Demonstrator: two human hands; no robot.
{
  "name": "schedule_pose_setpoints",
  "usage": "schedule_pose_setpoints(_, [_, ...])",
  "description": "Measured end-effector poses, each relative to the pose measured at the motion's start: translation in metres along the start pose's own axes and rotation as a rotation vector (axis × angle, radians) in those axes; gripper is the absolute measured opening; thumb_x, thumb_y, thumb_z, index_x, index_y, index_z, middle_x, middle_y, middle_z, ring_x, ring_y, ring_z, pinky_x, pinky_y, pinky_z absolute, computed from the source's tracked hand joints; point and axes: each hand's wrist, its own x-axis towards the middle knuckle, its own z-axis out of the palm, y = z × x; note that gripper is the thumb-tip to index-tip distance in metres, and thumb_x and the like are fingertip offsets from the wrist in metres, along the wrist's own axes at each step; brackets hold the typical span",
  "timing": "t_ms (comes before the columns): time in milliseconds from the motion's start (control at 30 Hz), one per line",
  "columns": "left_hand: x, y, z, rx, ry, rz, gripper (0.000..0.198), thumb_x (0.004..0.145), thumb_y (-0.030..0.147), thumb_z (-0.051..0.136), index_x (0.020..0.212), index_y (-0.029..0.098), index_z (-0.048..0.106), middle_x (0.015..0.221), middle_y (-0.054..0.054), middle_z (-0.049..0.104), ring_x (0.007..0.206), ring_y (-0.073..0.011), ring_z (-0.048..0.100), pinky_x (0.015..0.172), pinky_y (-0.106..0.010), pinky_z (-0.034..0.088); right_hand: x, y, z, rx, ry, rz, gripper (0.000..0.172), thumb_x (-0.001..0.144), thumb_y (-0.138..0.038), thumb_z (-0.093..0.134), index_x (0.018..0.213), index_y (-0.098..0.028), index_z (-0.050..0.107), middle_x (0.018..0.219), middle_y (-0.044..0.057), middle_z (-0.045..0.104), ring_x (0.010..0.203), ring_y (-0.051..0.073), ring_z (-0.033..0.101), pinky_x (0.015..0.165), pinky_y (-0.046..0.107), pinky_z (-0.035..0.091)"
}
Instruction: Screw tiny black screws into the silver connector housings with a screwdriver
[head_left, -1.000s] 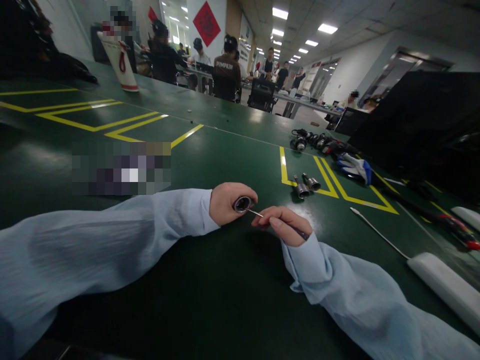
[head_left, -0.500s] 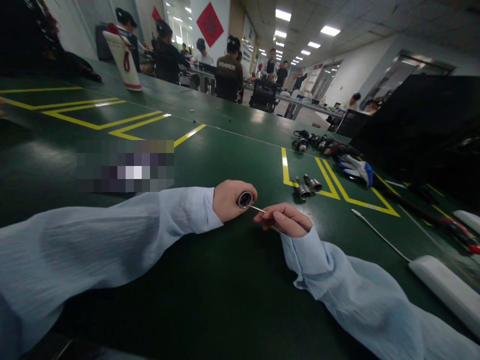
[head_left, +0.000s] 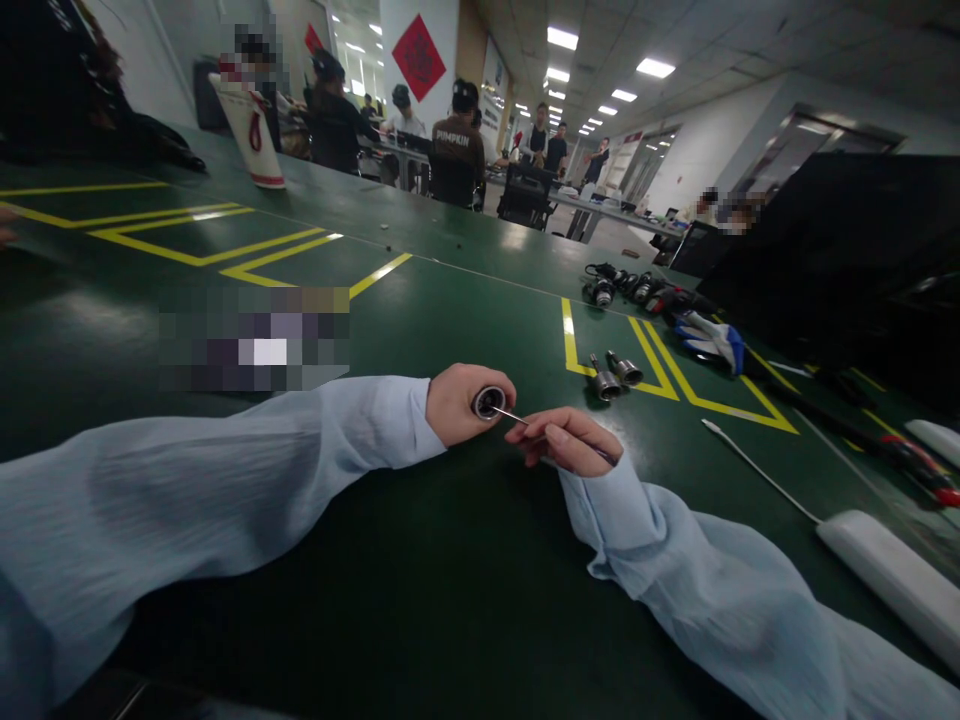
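My left hand is wrapped round a round, hollow metal part, its open end turned toward me. In my right hand is a thin metal rod, pinched between thumb and fingers. The rod's tip reaches to the mouth of the hollow part; whether it touches the inside I cannot tell. Its rear end is hidden in my palm. Both hands are above the green table. Beyond my right hand lie two similar metal parts, a nearer one and a farther one, each with a narrow stem.
Dark metal parts and a blue-and-white glove lie at the right back. A white device with a cable is at the right. A paper cup stands far left. Yellow tape marks the table. People sit behind.
Both hands keep nearly the same place and grip. The view has shifted very slightly; the rod still meets the mouth of the hollow part.
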Motion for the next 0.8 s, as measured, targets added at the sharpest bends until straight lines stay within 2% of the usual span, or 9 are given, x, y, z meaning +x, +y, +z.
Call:
schedule_pose_setpoints(200, [0.001, -0.001, -0.001, 0.190, -0.162, 0.054, 0.013, 0.068, 0.013, 0.050, 0.076, 0.014, 0.060, 0.072, -0.002, 0.063, 0.067, -0.0119, 0.059, 0.061, -0.020, 0.044, -0.004, -0.006, 0.002, -0.330, 0.032, -0.218, 0.017, 0.080, -0.027, 0.050, 0.073, -0.019, 0.063, 0.073, 0.003, 0.066, 0.069, 0.014, 0.060, 0.063, 0.028, 0.046])
schedule_pose_setpoints(300, [0.001, 0.000, -0.001, 0.259, -0.213, 0.093, 0.013, 0.068, 0.012, 0.050, 0.077, 0.014, 0.059, 0.072, -0.003, 0.063, 0.067, -0.0125, 0.058, 0.062, -0.021, 0.044, -0.005, -0.009, 0.002, -0.414, 0.020, -0.235, 0.018, 0.080, -0.024, 0.048, 0.071, -0.019, 0.064, 0.071, 0.003, 0.066, 0.068, 0.015, 0.060, 0.066, 0.029, 0.046])
schedule_pose_setpoints(500, [0.001, 0.002, -0.001, 0.339, -0.231, 0.165, 0.014, 0.073, 0.021, 0.049, 0.078, 0.014, 0.059, 0.071, -0.005, 0.062, 0.064, -0.0147, 0.058, 0.058, -0.023, 0.043, -0.002, -0.013, -0.003, -0.225, -0.006, -0.072, 0.017, 0.078, -0.022, 0.050, 0.071, -0.018, 0.065, 0.070, 0.003, 0.067, 0.068, 0.015, 0.061, 0.064, 0.028, 0.048])
schedule_pose_setpoints(633, [0.001, 0.001, -0.001, 0.313, -0.248, 0.214, 0.012, 0.072, 0.019, 0.049, 0.077, 0.014, 0.059, 0.067, -0.004, 0.061, 0.060, -0.0138, 0.057, 0.056, -0.023, 0.042, 0.002, -0.011, -0.009, -0.083, -0.025, 0.049, 0.015, 0.074, -0.023, 0.053, 0.069, -0.017, 0.066, 0.068, 0.004, 0.068, 0.066, 0.015, 0.061, 0.062, 0.028, 0.048])
schedule_pose_setpoints(800, [0.000, 0.000, -0.001, 0.133, -0.137, 0.230, 0.011, 0.072, 0.017, 0.049, 0.077, 0.013, 0.057, 0.068, -0.004, 0.062, 0.062, -0.0115, 0.057, 0.059, -0.021, 0.044, 0.009, -0.004, -0.014, 0.173, -0.079, 0.154, 0.013, 0.071, -0.027, 0.057, 0.066, -0.017, 0.063, 0.069, 0.004, 0.069, 0.060, 0.014, 0.060, 0.055, 0.027, 0.046])
